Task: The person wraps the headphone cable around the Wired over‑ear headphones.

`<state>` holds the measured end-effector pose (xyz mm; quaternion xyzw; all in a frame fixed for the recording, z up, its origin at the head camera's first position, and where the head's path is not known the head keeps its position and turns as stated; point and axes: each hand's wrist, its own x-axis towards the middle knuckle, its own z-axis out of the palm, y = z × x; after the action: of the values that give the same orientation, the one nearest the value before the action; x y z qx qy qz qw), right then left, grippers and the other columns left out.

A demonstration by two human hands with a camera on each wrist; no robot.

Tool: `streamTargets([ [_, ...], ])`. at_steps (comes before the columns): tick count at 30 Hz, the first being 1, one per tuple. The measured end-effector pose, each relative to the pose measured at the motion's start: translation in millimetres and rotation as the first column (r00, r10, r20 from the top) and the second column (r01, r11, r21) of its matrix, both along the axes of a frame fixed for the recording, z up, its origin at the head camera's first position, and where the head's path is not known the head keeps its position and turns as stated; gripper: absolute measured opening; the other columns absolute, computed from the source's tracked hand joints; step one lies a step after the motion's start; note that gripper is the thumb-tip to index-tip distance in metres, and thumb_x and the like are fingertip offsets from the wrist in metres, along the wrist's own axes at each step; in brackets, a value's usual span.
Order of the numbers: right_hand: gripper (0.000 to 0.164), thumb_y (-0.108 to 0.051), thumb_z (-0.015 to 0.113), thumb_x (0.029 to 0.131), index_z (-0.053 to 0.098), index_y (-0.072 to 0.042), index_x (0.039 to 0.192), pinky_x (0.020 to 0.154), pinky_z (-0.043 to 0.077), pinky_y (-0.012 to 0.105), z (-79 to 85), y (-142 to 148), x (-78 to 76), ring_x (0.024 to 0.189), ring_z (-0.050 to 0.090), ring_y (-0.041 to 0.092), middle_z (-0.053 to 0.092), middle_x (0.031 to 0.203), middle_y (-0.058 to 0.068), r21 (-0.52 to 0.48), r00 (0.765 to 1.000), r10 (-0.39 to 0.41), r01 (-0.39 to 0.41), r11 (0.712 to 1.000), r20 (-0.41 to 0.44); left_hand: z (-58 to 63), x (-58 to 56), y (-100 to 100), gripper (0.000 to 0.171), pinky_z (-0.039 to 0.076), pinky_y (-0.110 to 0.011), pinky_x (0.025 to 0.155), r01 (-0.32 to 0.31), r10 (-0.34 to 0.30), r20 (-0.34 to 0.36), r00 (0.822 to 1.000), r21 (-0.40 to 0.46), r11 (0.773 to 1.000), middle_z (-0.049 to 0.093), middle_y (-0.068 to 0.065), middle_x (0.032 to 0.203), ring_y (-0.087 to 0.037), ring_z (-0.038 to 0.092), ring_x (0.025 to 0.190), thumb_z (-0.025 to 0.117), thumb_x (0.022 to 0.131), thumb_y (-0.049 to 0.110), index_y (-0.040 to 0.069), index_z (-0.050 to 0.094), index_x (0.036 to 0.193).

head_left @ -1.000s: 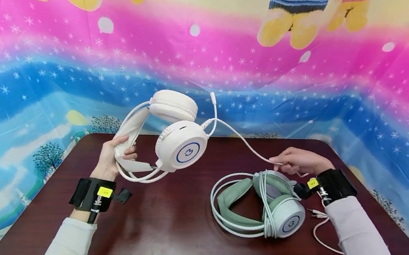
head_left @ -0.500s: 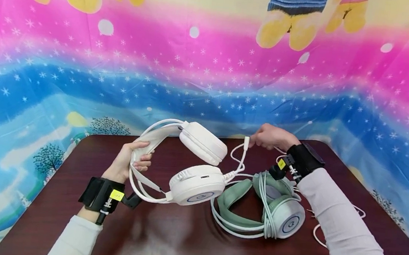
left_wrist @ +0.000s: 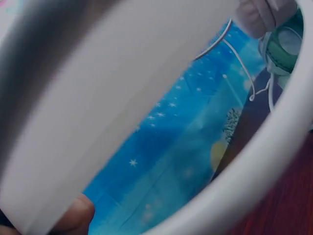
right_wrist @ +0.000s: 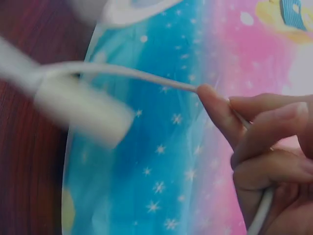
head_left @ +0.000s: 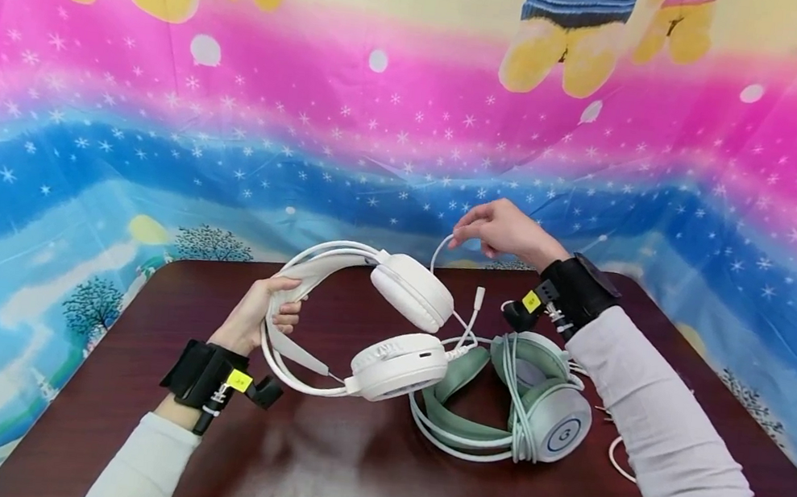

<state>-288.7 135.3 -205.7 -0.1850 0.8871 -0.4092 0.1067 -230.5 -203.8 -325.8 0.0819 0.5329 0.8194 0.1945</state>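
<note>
White plastic at centre scene: headset, held up over the bench by the left hand. Gripped at the left bend of the headband, thumb across the padded strap, fingers curled round to the inner side. Extending to the right of that hand: both ear cups, far cup and near cup, well apart from the fingers. Standing up at the right side of the near cup: microphone boom.

Far and to the right of the headset: right hand, raised, apart from the far cup. Pinched at the fingertips there: white cable, dropping behind the far cup in the head view; in the right wrist view, running on past the bent fingers.

On the bench at right, nearer than the right hand: green headset, lying with pale cord wound round its cups. Overlapped in view by the near cup; contact impossible to tell. Farther right, partly hidden by the sleeve: loop of white cord.
</note>
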Motion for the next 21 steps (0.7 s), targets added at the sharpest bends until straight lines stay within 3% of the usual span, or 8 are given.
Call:
streamTargets([
  [7, 0.021, -0.016, 0.063, 0.094, 0.069, 0.001, 0.104, 0.055, 0.028, 0.030, 3.7, -19, 10.7, 0.048, 0.033, 0.015, 0.068, 0.080, 0.006, -0.010, 0.993, -0.095, 0.095, 0.995, -0.074, -1.3, 0.5, 9, 0.017, 0.025, -0.017, 0.045, -0.082, 0.080, -0.019, 0.997, -0.107, 0.991, 0.028, 0.004, 0.059, -0.003, 0.028, 0.043, 0.028, 0.103, 0.013, 0.000, 0.038, 0.098],
  [13, 0.025, -0.009, 0.050, 0.100, 0.065, 0.001, 0.116, 0.052, 0.026, 0.028, 2.7, -35, 18.1, 0.049, 0.036, 0.015, 0.070, 0.094, 0.010, -0.047, 0.995, -0.055, 0.052, 0.998, -0.079, -0.2, 2.5, 15, 0.018, 0.023, -0.019, 0.048, -0.159, 0.158, -0.015, 0.987, -0.173, 0.972, 0.025, 0.003, 0.062, -0.004, 0.024, 0.047, 0.031, 0.103, 0.015, -0.001, 0.038, 0.099],
  [16, 0.029, -0.007, 0.043, 0.101, 0.058, 0.002, 0.125, 0.051, 0.031, 0.025, 1.2, -41, 20.5, 0.050, 0.043, 0.016, 0.068, 0.106, 0.014, -0.074, 0.999, -0.022, 0.019, 0.997, -0.046, 0.8, 3.5, 18, 0.017, 0.023, -0.020, 0.049, -0.217, 0.216, -0.025, 0.976, -0.183, 0.959, 0.024, 0.002, 0.065, -0.005, 0.022, 0.048, 0.031, 0.102, 0.014, -0.002, 0.037, 0.102],
  [21, 0.028, -0.013, 0.051, 0.100, 0.056, 0.002, 0.123, 0.053, 0.040, 0.023, -2.6, -50, 26.6, 0.056, 0.059, 0.020, 0.067, 0.109, 0.016, -0.151, 0.999, 0.009, -0.004, 0.988, 0.032, 0.3, 4.6, 21, 0.013, 0.026, -0.020, 0.050, -0.337, 0.336, -0.034, 0.941, -0.162, 0.927, 0.027, -0.001, 0.071, -0.006, 0.024, 0.050, 0.033, 0.101, 0.009, -0.001, 0.036, 0.108],
])
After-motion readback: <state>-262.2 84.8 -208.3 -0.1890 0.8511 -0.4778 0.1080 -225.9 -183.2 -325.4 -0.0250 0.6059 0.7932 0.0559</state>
